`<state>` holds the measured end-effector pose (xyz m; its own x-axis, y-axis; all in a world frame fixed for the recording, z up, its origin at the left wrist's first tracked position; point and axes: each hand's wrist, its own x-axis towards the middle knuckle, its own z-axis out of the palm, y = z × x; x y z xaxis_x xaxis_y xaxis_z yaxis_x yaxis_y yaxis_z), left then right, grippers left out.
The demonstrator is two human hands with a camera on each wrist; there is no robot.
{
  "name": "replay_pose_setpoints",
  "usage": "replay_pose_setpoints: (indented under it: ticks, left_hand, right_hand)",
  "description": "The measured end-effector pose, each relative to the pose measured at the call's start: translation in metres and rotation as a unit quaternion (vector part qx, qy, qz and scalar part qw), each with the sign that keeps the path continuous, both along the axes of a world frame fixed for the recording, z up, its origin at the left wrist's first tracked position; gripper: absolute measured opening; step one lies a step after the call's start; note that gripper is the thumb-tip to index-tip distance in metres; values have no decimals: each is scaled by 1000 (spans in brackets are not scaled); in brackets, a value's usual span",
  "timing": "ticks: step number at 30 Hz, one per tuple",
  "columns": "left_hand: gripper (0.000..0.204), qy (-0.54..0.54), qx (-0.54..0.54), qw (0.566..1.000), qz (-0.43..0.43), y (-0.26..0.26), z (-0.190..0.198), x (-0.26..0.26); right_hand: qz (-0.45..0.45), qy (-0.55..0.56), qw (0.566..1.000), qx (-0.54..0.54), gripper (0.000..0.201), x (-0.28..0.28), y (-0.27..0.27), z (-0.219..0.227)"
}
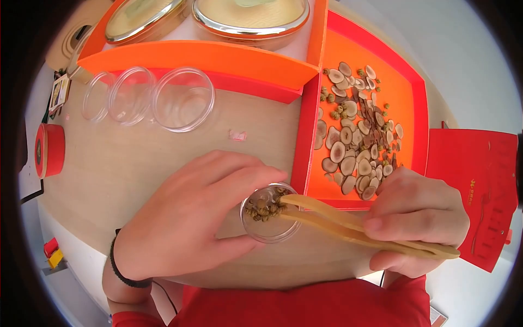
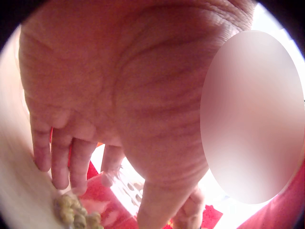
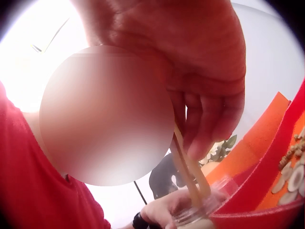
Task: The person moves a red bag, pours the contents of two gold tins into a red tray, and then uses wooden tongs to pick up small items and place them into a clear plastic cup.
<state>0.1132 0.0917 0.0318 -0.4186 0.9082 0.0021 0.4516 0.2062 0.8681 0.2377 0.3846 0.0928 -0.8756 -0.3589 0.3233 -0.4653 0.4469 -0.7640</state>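
Note:
My left hand (image 1: 190, 218) holds a small clear plastic jar (image 1: 271, 238) by its sides, thumb and fingers on opposite sides of it. Small coiled greenish-brown pieces (image 1: 264, 211) lie inside; the left wrist view shows some of these coiled pieces (image 2: 74, 212) too. Wooden tongs (image 1: 348, 226) are pinched in my right hand (image 1: 419, 218), their tips over the jar's mouth. In the right wrist view the tongs (image 3: 188, 171) point down at the jar (image 3: 193, 218). Whether the tips hold a piece, I cannot tell.
Right of the jar, a red-edged orange box (image 1: 406, 92) contains sliced dried pieces (image 1: 348, 166) and more coiled ones. Three clear jars (image 1: 185, 101) stand behind on the table. An orange box (image 1: 201, 54) with gold-rimmed containers is beyond them. A round red box (image 1: 50, 150) sits at left.

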Motion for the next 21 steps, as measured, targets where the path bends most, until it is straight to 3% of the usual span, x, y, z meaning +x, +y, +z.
replay_pose_setpoints:
  ticks: [7, 10, 13, 16, 21]
  left_hand:
    - [75, 7, -14, 1000, 3, 2, 4, -1]
    - [74, 8, -14, 1000, 2, 6, 7, -1]
    - [74, 9, -19, 1000, 5, 6, 8, 0]
    - [75, 11, -22, 1000, 2, 6, 10, 0]
    - [76, 23, -24, 999, 1, 6, 11, 1]
  right_hand:
    - [-34, 9, 999, -20, 43, 0, 8, 4]
    - [-98, 36, 994, -37, 43, 5, 18, 8]
    - [-176, 43, 983, 14, 33, 1, 34, 19]
    - [-284, -19, 954, 95, 18, -9, 37, 28]
    - [-310, -86, 943, 87, 13, -24, 47, 20]
